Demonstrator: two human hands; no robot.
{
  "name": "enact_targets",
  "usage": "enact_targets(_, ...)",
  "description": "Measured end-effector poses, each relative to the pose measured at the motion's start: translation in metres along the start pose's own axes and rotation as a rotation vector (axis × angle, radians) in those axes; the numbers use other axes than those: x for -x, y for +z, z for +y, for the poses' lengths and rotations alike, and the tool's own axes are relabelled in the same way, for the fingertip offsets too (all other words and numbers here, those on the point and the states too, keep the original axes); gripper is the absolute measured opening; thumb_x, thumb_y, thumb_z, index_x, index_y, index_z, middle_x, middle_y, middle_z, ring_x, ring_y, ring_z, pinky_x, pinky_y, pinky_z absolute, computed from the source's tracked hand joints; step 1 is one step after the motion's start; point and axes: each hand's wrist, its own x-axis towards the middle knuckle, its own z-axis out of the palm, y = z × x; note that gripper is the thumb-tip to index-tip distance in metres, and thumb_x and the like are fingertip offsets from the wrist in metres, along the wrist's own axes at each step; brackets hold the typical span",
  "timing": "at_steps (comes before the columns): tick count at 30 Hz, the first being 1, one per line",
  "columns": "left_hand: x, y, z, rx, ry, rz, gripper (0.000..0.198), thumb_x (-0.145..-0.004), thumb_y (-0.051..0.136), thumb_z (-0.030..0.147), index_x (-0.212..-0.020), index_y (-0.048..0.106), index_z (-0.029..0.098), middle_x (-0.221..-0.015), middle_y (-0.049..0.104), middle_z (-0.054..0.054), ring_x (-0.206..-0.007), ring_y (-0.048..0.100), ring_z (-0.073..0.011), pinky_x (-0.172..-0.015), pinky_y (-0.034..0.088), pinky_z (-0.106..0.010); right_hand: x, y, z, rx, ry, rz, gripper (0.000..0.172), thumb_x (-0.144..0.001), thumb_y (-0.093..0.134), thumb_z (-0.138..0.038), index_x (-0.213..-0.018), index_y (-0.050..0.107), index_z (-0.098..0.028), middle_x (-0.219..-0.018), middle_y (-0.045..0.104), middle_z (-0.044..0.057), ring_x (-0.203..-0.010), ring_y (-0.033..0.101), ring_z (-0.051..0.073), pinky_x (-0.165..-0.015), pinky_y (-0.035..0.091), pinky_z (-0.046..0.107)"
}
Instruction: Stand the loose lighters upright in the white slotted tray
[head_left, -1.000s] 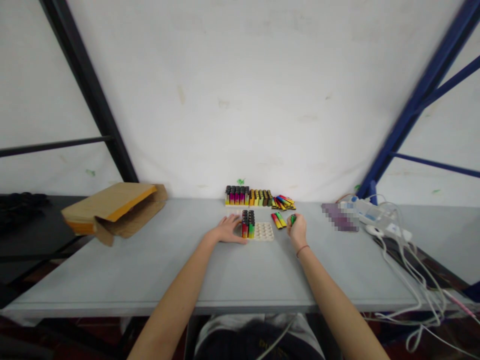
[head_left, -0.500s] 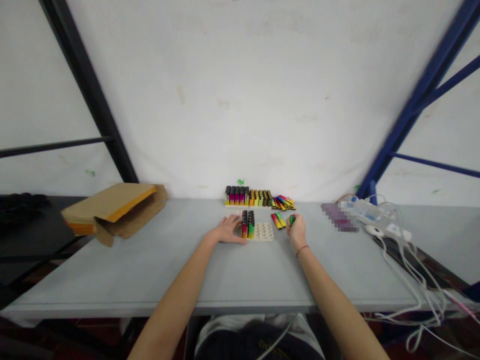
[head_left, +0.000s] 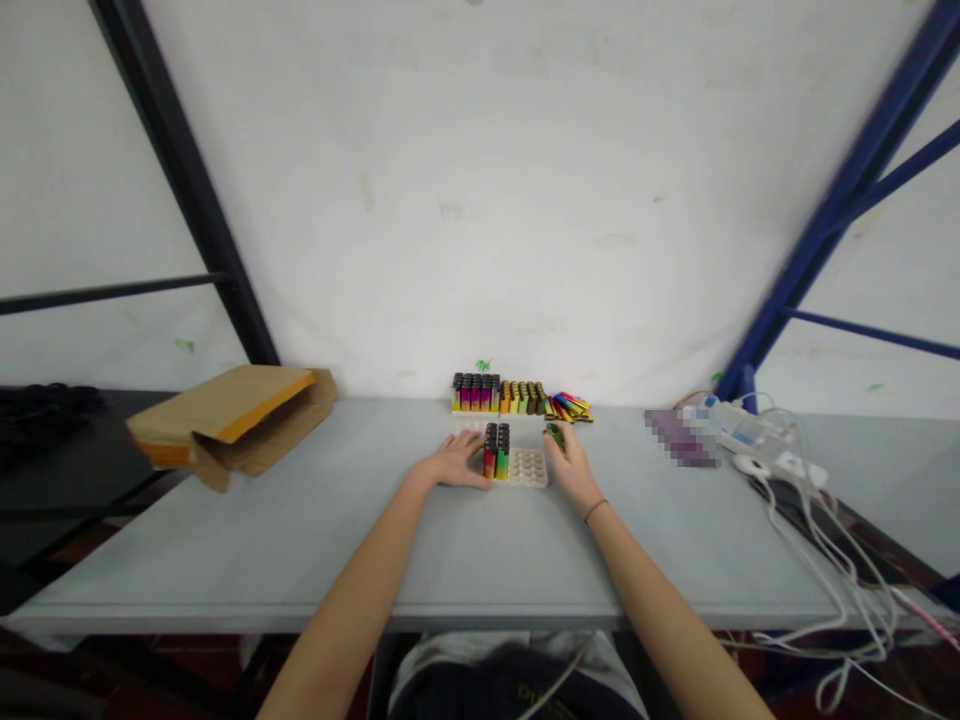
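A white tray [head_left: 528, 468] with round holes lies on the table in front of me. Several upright lighters [head_left: 496, 452], red and green with black tops, fill its left part; holes show at the right. My left hand [head_left: 456, 462] curls around the tray's left end, thumb along the near corner and fingers toward the far side, gripping it. Just off the tray's right end, my right hand [head_left: 571, 465] is closed on a lighter [head_left: 555, 434] with a dark top. Its fingers hide most of the lighter and the table beneath.
Behind the tray stand black-topped lighters [head_left: 475, 392] and yellow-topped lighters [head_left: 523, 397] in rows, beside a loose pile of colourful lighters [head_left: 570, 406]. A torn cardboard box [head_left: 225, 415] lies left. A power strip [head_left: 750, 430] and white cables [head_left: 832, 540] are at the right.
My right hand has moved left toward the tray. The two lighters that lay beside the tray no longer show, where the hand now is. My left hand has stayed put.
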Motion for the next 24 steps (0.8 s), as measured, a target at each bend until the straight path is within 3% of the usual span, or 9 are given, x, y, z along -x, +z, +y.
enact_targets(4, 0.0, 0.0, 0.0, -0.013, 0.006, -0.015, 0.108, -0.067, 0.058, 0.071, -0.15, 0.02, 0.014, -0.157, 0.008, -0.015, -0.144, 0.002, -0.0295, -0.115, 0.001, -0.042, 0.0, 0.006, -0.013, -0.015, -0.047, -0.033, 0.029, -0.085, 0.053, -0.039, -0.103, 0.061, -0.018, -0.103, 0.065, 0.01, -0.096, 0.058, 0.022, -0.083, 0.047, 0.034)
enact_targets(8, 0.0, 0.0, 0.0, -0.002, 0.008, 0.0, 0.105, -0.067, 0.059, 0.071, -0.149, 0.022, 0.016, -0.157, 0.01, -0.013, -0.144, 0.003, -0.0307, -0.116, 0.002, -0.042, -0.001, 0.014, -0.011, -0.035, -0.003, -0.102, 0.03, -0.084, 0.055, -0.038, -0.105, 0.062, -0.017, -0.096, 0.068, 0.008, -0.085, 0.062, 0.02, -0.078, 0.05, 0.032)
enact_targets(12, 0.001, 0.0, 0.002, -0.012, 0.003, 0.001, 0.106, -0.067, 0.059, 0.071, -0.149, 0.021, 0.015, -0.157, 0.009, -0.014, -0.144, 0.003, -0.0299, -0.116, 0.002, -0.043, -0.002, 0.02, -0.007, 0.052, -0.053, -0.193, 0.025, -0.086, 0.054, -0.034, -0.104, 0.063, -0.019, -0.094, 0.069, 0.007, -0.082, 0.064, 0.02, -0.08, 0.049, 0.033)
enact_targets(18, 0.001, 0.0, 0.004, -0.035, -0.007, -0.005, 0.106, -0.068, 0.058, 0.072, -0.149, 0.021, 0.014, -0.157, 0.01, -0.013, -0.144, 0.003, -0.0298, -0.116, 0.002, -0.043, -0.005, 0.025, -0.005, 0.283, -0.07, -0.148, 0.033, -0.087, 0.055, -0.028, -0.119, 0.056, -0.019, -0.084, 0.07, 0.006, -0.081, 0.066, 0.021, -0.077, 0.049, 0.031)
enact_targets(24, 0.0, 0.0, 0.003, -0.031, -0.006, -0.008, 0.107, -0.068, 0.057, 0.073, -0.149, 0.019, 0.014, -0.157, 0.01, -0.014, -0.144, 0.003, -0.031, -0.116, 0.003, -0.045, -0.005, 0.023, -0.011, 0.452, -0.246, -0.24, 0.043, -0.091, 0.04, -0.017, -0.133, 0.05, -0.02, -0.11, 0.066, 0.009, -0.098, 0.061, 0.021, -0.088, 0.045, 0.032)
